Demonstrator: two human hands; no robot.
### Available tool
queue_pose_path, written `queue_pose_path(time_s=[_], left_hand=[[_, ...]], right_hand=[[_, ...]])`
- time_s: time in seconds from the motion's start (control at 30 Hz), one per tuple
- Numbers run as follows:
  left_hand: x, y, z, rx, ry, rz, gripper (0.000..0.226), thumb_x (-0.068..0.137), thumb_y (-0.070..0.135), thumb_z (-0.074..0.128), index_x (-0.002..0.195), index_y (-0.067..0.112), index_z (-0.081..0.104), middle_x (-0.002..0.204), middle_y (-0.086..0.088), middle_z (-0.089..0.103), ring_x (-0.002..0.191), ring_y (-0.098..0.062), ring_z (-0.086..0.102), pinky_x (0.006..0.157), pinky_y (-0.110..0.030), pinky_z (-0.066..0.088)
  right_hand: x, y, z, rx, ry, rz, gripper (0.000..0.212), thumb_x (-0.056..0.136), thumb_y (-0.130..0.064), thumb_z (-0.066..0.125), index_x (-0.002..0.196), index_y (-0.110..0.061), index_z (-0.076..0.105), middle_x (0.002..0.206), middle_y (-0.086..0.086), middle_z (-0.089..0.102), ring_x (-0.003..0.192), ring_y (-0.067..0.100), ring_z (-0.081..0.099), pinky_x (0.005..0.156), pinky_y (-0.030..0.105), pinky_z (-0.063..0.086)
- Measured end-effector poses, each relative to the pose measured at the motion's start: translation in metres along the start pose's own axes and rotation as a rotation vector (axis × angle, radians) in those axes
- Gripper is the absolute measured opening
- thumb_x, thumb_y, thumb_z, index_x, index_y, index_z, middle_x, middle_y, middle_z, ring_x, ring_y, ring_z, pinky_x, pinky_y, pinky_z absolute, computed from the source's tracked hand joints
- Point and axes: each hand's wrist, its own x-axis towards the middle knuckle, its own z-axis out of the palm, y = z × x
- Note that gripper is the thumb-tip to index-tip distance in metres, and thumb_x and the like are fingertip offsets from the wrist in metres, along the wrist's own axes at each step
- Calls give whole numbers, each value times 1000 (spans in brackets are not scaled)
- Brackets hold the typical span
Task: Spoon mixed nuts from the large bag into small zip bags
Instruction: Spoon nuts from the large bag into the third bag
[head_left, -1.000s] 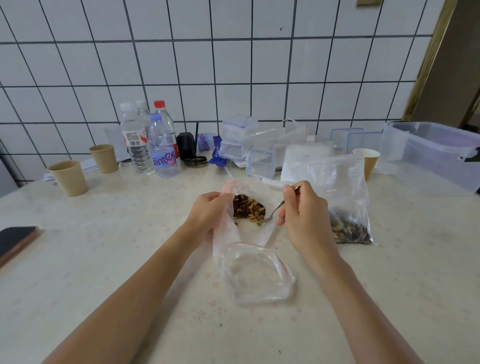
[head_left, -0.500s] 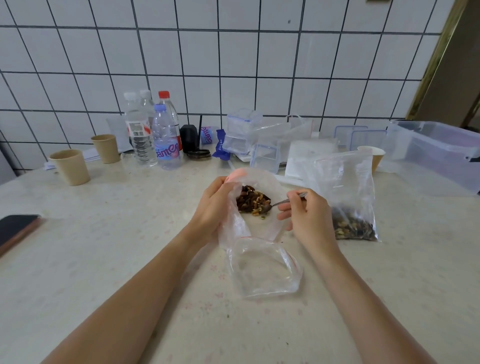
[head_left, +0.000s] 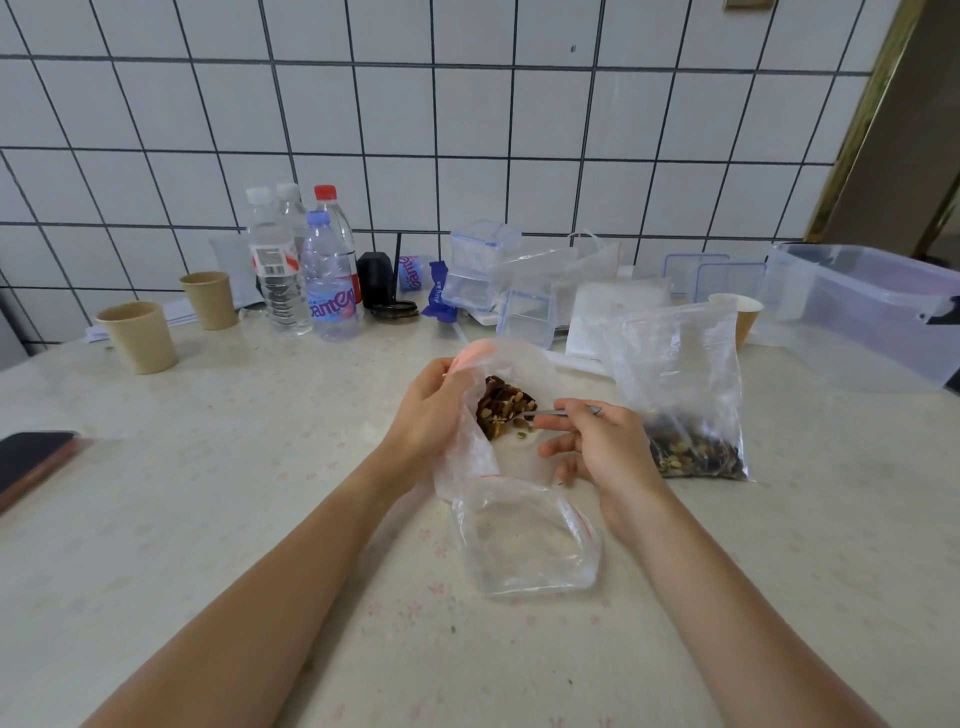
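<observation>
My left hand (head_left: 426, 415) grips the edge of a clear bag (head_left: 519, 364) at the table's middle, holding its mouth open toward me. A pile of mixed nuts (head_left: 504, 408) lies inside it. My right hand (head_left: 597, 441) pinches a metal spoon (head_left: 563, 412) whose bowl reaches into the nuts. A small empty zip bag (head_left: 524, 540) with a red strip lies open just in front of both hands. To the right stands another clear bag (head_left: 680, 395) with nuts (head_left: 696, 454) in its bottom.
Water bottles (head_left: 327, 275) and two paper cups (head_left: 140, 335) stand at the back left. Clear plastic boxes (head_left: 483, 270) and a large clear bin (head_left: 862, 306) line the back right. A phone (head_left: 31, 462) lies at the left edge.
My right hand has dropped and turned so the spoon lies flatter, its tip pushed into the nuts. My left hand has lifted the bag's edge slightly. The view has tilted down a little.
</observation>
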Motion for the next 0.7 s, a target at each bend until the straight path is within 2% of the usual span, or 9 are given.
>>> queue_pose_path(time_s=[0.07,0.13,0.23,0.37,0.53,0.6,0.7], left_hand=[[1,3,-2,64,30,11,33,100,45,59,130,34,59,114,12,67,100,-4,63,81,-28,53],[0,8,-8,139,27,27,40,98,47,64,134,34,54,122,13,63,102,-3,60,80,-26,51],[-5,14,-18,273,8,104,57,94,48,69,143,28,49,130,16,54,118,-8,55,95,-29,47],[-26,19,-31,416,28,230,49,92,49,70,134,32,54,131,21,55,126,-3,51,101,-28,44],[-65,24,-37,512,47,421,19,92,52,66,110,49,59,121,29,59,113,8,57,92,-17,46],[-81,26,-38,527,56,489,11,91,55,65,100,48,66,113,25,63,108,3,60,84,-16,48],[-101,26,-40,505,-19,561,21,91,61,65,91,42,75,98,16,69,94,-10,65,71,-17,47]], right_hand=[[1,-1,-1,37,18,20,18,108,-14,48,106,-7,64,85,9,80,62,28,63,40,30,41],[2,-1,-2,48,36,17,19,108,-15,48,107,-6,65,88,12,79,61,25,65,40,30,41],[5,-3,-5,19,76,-30,20,108,-16,47,108,-8,65,90,12,79,60,21,67,41,30,42],[7,-6,-7,2,97,-62,21,107,-16,47,107,-7,66,86,10,78,60,22,67,43,29,42],[1,-13,-8,56,100,-110,24,108,-14,45,103,-6,67,76,8,76,53,18,65,40,27,42],[-2,-16,-10,88,99,-123,25,108,-14,44,101,-5,67,74,9,74,53,19,64,39,27,41],[-7,-22,-12,116,90,-141,26,108,-15,44,96,-6,66,69,8,73,52,19,64,38,26,41]])
